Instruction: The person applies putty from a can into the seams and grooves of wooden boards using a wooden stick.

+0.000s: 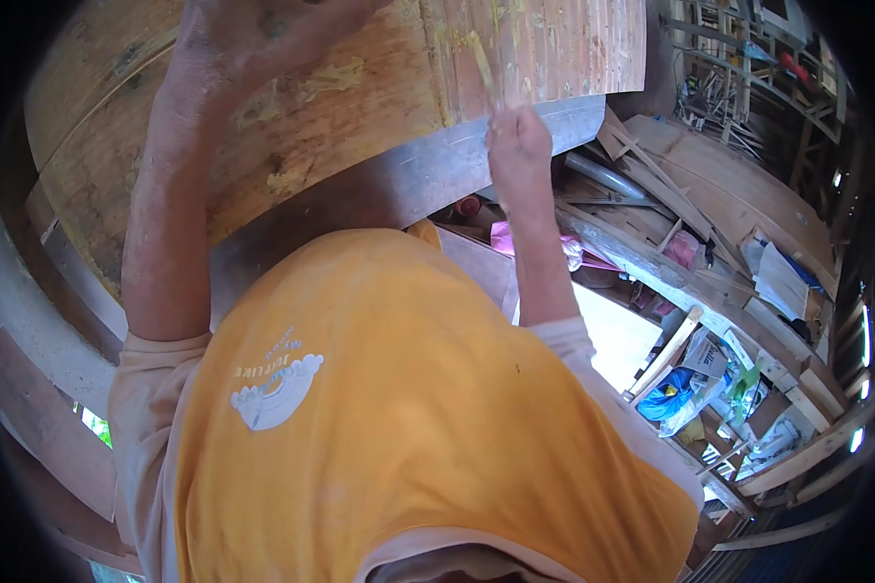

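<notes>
A broad curved wooden panel (321,136) with yellowish smears and seams fills the top of the view. At its upper left is my left hand (253,44), over the wood; its fingers run out past the top edge of the frame. My right hand (520,141) is closed in a fist near the panel's lower edge, around the end of a thin, flat, yellowish stick-like tool (483,66). The tool points up across the panel and is partly blurred. Below the panel's edge runs a smooth grey-blue strip (457,160).
Planks and scrap wood (671,185) lie at the right, with a pink cloth (685,249) among them. Lower right, a wooden frame (666,355) stands beside blue and white plastic bags (669,394). A pale curved beam (44,301) is at the left.
</notes>
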Available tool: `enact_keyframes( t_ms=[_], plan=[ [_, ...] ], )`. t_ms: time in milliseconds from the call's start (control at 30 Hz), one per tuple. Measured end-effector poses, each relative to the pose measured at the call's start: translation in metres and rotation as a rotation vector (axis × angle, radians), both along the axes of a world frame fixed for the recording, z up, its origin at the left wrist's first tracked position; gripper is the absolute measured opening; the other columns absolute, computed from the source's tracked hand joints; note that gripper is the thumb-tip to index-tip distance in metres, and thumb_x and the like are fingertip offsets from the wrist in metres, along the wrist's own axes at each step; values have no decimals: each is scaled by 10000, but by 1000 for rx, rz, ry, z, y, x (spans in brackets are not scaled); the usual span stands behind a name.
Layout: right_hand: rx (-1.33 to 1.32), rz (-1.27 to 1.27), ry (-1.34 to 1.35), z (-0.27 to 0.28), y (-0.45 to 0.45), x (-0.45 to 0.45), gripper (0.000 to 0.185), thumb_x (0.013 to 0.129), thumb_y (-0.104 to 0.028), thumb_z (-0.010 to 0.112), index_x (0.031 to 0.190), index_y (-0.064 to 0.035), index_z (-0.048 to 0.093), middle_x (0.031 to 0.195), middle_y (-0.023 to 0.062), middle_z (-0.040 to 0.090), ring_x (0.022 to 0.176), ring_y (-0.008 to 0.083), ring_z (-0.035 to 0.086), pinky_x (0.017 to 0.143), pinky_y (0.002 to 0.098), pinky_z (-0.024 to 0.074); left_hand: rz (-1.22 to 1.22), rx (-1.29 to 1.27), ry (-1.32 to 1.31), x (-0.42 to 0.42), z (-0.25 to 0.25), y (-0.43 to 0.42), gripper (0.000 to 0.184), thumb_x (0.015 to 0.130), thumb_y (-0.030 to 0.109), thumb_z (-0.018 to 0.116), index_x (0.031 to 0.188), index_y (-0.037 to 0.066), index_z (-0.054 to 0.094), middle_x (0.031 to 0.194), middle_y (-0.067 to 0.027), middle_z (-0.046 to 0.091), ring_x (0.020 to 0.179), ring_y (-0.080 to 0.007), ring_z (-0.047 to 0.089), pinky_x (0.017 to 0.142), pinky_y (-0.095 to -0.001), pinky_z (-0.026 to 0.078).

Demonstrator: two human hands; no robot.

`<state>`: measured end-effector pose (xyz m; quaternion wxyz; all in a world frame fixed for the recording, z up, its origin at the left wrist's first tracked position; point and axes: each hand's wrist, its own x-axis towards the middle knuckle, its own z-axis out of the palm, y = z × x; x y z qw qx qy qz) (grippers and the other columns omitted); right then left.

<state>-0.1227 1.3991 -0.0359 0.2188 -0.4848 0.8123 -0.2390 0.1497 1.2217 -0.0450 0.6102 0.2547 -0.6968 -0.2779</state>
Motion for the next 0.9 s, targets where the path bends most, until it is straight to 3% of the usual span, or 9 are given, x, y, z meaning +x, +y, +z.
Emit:
enact_keyframes(
  t_ms=[200, 367, 433, 500, 533, 600, 667, 700, 900],
  plan=[
    [69, -39, 63, -9, 64, 17, 329, 1038, -216, 609, 817, 14, 528, 689, 191, 575, 614, 288, 563, 603, 438, 467, 44, -15, -103, 5, 4, 3, 885, 715, 102, 834, 1489, 15, 413, 1137, -83, 621, 1042, -179, 619, 919, -329, 517],
    [-30, -81, 46, -4, 49, 37, 294, 1032, -190, 617, 852, 21, 521, 714, 201, 579, 624, 287, 565, 605, 446, 460, -315, 144, 406, -19, -32, -10, 892, 722, 99, 831, 1498, 16, 400, 1120, -83, 634, 1019, -177, 627, 907, -325, 522],
    [-42, -22, 153, -14, 69, 29, 324, 1047, -251, 602, 853, 0, 538, 692, 135, 586, 634, 196, 561, 594, 387, 471, -198, 53, 237, -11, -17, -8, 894, 719, 93, 827, 1500, 18, 398, 1115, -82, 637, 1019, -175, 628, 907, -324, 522],
    [-17, -19, 155, -15, 74, 26, 327, 1054, -272, 593, 859, -13, 545, 688, 93, 588, 642, 144, 551, 590, 350, 474, -167, 55, 247, -10, -13, -9, 897, 711, 88, 823, 1500, 21, 400, 1112, -82, 638, 1023, -174, 630, 909, -324, 522],
    [19, -55, 101, -11, 73, 29, 314, 1053, -262, 592, 865, -15, 544, 696, 84, 586, 646, 137, 543, 592, 343, 471, -271, 149, 437, -21, -22, -7, 900, 707, 87, 823, 1499, 23, 401, 1111, -82, 637, 1024, -174, 631, 910, -324, 522],
    [37, -98, -45, -2, 70, 31, 288, 1055, -244, 582, 881, -18, 543, 703, 58, 574, 644, 121, 522, 589, 324, 461, -256, 154, 400, -21, -23, -3, 904, 701, 91, 825, 1499, 27, 404, 1107, -81, 637, 1027, -175, 633, 913, -325, 521],
    [-20, -78, -233, 6, 47, 27, 263, 1060, -227, 564, 900, -19, 542, 702, 25, 552, 633, 103, 496, 578, 298, 447, -57, 19, 57, -3, -7, -3, 910, 698, 99, 831, 1500, 31, 405, 1105, -80, 636, 1031, -176, 634, 916, -325, 520],
    [-85, -3, -95, 9, 41, 29, 259, 1074, -233, 532, 917, -28, 543, 698, -15, 515, 628, 69, 455, 553, 261, 408, 15, -21, -55, 2, -2, -3, 913, 697, 103, 834, 1501, 33, 406, 1106, -80, 635, 1032, -177, 634, 917, -325, 519],
    [36, -111, -348, 2, 63, 25, 285, 1071, -280, 541, 928, -34, 564, 679, -11, 498, 606, 64, 444, 532, 237, 370, -34, -6, -34, 4, -5, -5, 911, 693, 88, 820, 1505, 47, 408, 1140, -82, 624, 1043, -183, 637, 924, -329, 523]
  ],
)
